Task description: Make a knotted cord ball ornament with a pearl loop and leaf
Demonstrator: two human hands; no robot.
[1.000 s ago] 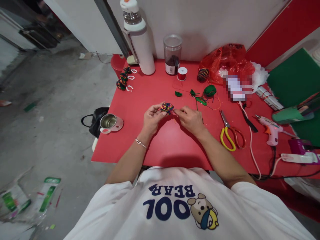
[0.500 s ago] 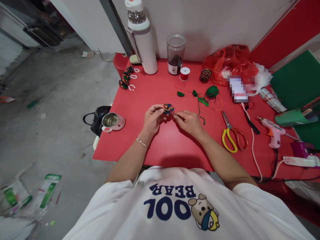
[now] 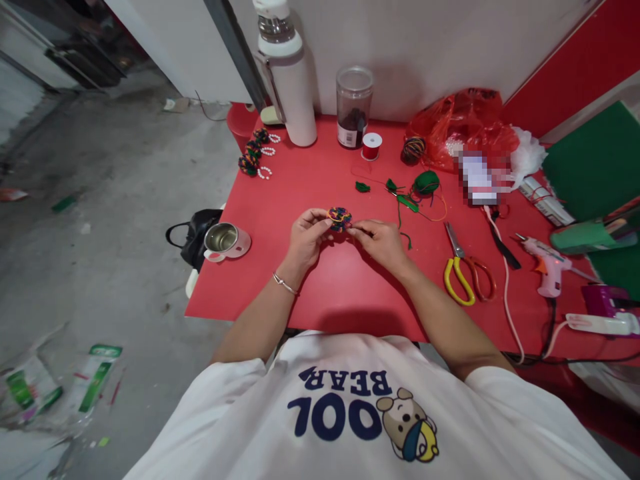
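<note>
The multicolored yarn piece point(image 3: 341, 219) sits between the two hands above the red desk point(image 3: 345, 287): the left hand point(image 3: 306, 235) pinches its left edge, while the right hand point(image 3: 380, 245) has fingertips drawn together at its right edge, their grip too small to make out.

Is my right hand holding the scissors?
No, the scissors lie on the red table, while your right hand pinches at the edge of the multicolored yarn piece.

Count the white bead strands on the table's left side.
3, in a row beside multicolored yarn pieces: the farthest strand near the white bottle, the middle strand, the nearest strand. None looks hidden.
</note>
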